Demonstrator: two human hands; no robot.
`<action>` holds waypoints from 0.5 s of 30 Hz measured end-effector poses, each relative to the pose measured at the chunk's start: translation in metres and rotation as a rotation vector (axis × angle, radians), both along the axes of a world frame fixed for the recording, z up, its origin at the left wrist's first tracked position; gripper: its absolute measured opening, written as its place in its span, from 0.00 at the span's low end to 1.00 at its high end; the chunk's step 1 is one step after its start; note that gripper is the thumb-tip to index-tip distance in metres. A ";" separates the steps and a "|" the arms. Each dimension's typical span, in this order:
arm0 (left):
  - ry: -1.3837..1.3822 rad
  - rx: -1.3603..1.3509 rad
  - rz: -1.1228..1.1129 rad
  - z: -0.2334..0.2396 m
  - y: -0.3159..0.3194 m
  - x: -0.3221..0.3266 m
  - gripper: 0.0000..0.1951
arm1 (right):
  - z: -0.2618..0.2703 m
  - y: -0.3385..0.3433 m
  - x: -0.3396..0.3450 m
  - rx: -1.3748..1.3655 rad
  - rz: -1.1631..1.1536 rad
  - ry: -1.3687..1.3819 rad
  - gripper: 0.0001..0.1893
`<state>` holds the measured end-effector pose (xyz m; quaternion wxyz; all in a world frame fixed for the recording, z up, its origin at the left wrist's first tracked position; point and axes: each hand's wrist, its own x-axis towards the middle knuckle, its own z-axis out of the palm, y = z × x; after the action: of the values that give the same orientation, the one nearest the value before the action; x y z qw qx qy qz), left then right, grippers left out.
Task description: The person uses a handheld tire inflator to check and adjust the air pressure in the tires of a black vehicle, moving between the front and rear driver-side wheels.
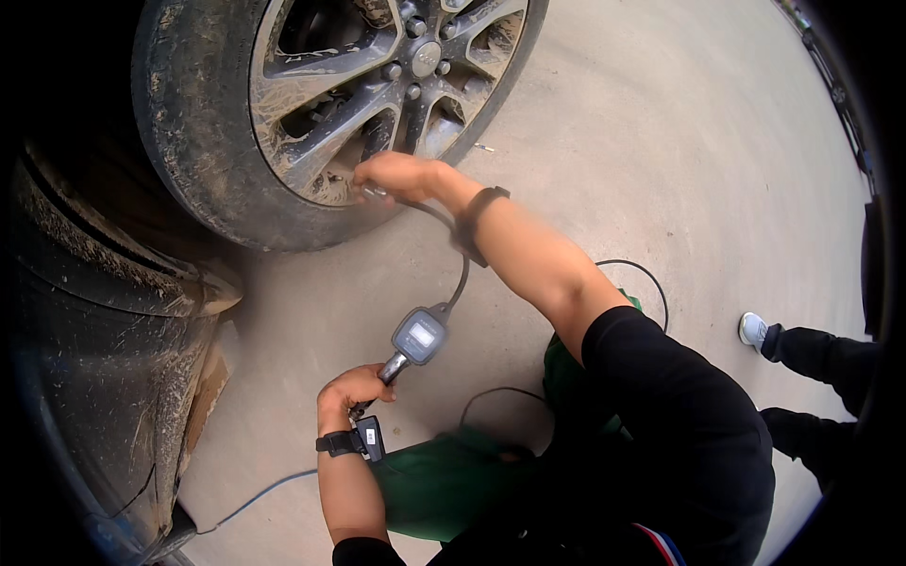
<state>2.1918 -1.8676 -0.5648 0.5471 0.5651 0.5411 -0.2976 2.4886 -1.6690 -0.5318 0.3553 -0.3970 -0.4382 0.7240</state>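
Note:
My left hand (357,388) grips the metal handle (393,369) of a tyre inflator. Its digital gauge (420,335) faces up with a lit screen. From the gauge a black rubber hose (463,279) curves up to my right hand (396,177), which pinches the metal air chuck (374,191) at its end. That hand is beside the lower rim of a muddy alloy wheel (340,145), close to a small stem that looks like the tyre valve (335,178). Whether chuck and valve touch cannot be told. The dirty black tyre (191,127) surrounds the rim.
Mud-spattered car bodywork (106,339) fills the left side. A blue air line (272,487) runs along the concrete floor (601,141) below my left forearm. Dark cable loops (655,283) lie near my green trousers (453,488). Another person's legs (814,354) stand at right.

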 end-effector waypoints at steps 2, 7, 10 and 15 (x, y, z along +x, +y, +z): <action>-0.090 -0.006 0.006 -0.002 0.003 -0.010 0.18 | -0.002 -0.001 0.013 -0.072 0.072 0.115 0.11; -0.186 -0.023 0.032 0.011 0.008 -0.016 0.17 | -0.003 -0.002 0.023 -0.114 0.122 0.098 0.14; -0.193 0.012 0.148 0.012 0.008 -0.023 0.16 | -0.001 0.003 0.028 0.101 0.193 -0.391 0.19; -0.103 0.028 0.355 0.026 0.006 -0.019 0.14 | 0.010 -0.001 0.026 0.375 0.150 -0.663 0.30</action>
<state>2.1727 -1.8618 -0.5392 0.6103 0.4828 0.6075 -0.1595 2.5146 -1.6698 -0.5223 0.2067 -0.5046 -0.6818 0.4876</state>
